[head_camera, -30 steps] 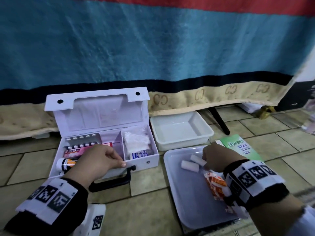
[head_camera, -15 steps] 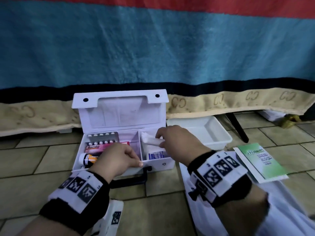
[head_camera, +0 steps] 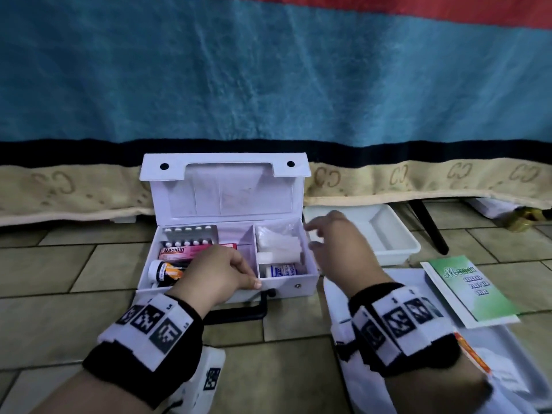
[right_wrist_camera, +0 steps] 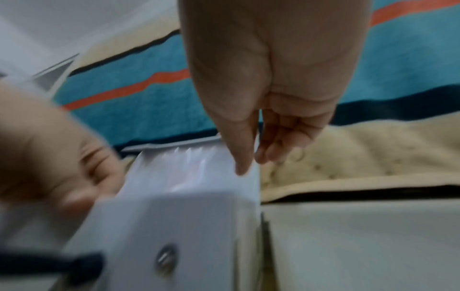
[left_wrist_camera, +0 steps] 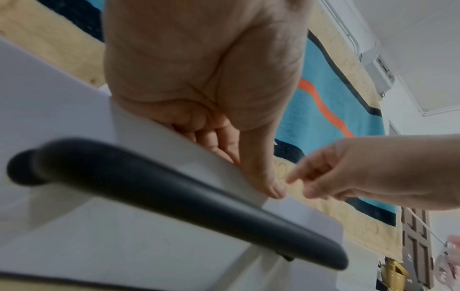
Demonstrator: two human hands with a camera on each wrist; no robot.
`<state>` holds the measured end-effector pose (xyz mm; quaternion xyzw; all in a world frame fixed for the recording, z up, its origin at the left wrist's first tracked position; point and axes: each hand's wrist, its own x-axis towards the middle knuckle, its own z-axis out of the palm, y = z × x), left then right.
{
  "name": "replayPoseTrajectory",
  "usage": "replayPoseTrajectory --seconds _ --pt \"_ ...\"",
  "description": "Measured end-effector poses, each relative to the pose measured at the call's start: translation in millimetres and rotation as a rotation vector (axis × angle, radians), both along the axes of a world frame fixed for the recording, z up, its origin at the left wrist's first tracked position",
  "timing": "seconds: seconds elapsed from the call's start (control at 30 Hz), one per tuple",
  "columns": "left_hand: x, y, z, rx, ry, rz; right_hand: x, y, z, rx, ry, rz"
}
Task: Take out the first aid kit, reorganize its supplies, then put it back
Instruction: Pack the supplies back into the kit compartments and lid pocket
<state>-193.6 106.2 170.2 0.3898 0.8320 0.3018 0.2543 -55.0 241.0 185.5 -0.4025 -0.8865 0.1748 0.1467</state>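
The white first aid kit (head_camera: 298,289) stands open on the tiled floor, its lid (head_camera: 224,189) upright. My left hand (head_camera: 221,273) grips the front wall: fingers curl inside, the thumb presses outside above the black handle (left_wrist_camera: 174,196). In the left compartment lie a blister pack (head_camera: 191,236), a pink Bacidin box (head_camera: 185,253) and an orange-labelled bottle (head_camera: 165,271). White gauze rolls (head_camera: 279,249) lie in the right compartment over a small bandage box (head_camera: 282,270). My right hand (head_camera: 331,243) hovers beside the kit's right wall, fingers loose and empty.
A deep white tub (head_camera: 388,234) sits right of the kit. Under my right forearm is a flat white tray (head_camera: 337,297) with an orange sachet (head_camera: 472,351). A green leaflet (head_camera: 469,288) lies beside it. A blue blanket (head_camera: 268,85) hangs behind; a black leg (head_camera: 427,228) stands at right.
My right hand carried white gauze rolls from the tray into the kit's right compartment, let go, and has drawn back to the right. The left hand kept its hold.
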Motion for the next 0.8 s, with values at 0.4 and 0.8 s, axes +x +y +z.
replayPoseTrajectory --seconds 0.4,0.8 --pt "1 0 1 0.011 0.007 -0.005 67 22 -28 -0.231 -0.57 -0.234" --pt "2 -2 4 0.01 -0.017 -0.008 -14 -21 25 -0.071 -0.177 0.196"
